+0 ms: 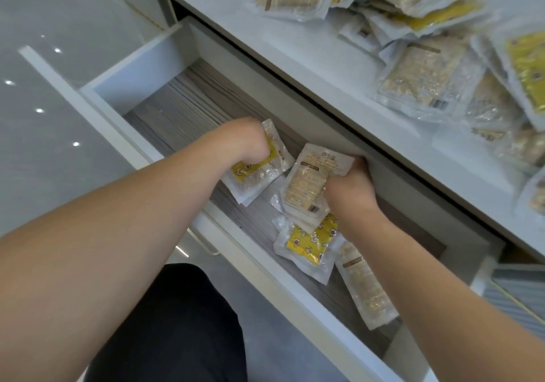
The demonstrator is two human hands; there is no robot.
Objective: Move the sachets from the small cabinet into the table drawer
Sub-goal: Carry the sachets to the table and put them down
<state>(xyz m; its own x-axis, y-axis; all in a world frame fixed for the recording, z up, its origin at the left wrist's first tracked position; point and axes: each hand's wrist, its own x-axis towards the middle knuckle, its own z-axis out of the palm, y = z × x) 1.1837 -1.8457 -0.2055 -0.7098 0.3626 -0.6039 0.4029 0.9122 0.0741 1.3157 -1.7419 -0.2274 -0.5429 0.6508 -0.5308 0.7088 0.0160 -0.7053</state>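
Two bare forearms reach into the open white wood-floored table drawer (pixel 124 86). The left hand (pixel 247 139) grips yellow-printed clear plastic sachets (pixel 259 172) at ten o'clock; the right hand (pixel 351 184) grips beige-labelled sachets (pixel 309 184). More sachets (pixel 427 42) pile on the white tabletop (pixel 295 48) at one o'clock.

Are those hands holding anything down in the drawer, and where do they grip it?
Yes. The left hand grips a sachet near its upper left edge; the right hand grips another sachet by its right edge. The fingers are hidden.
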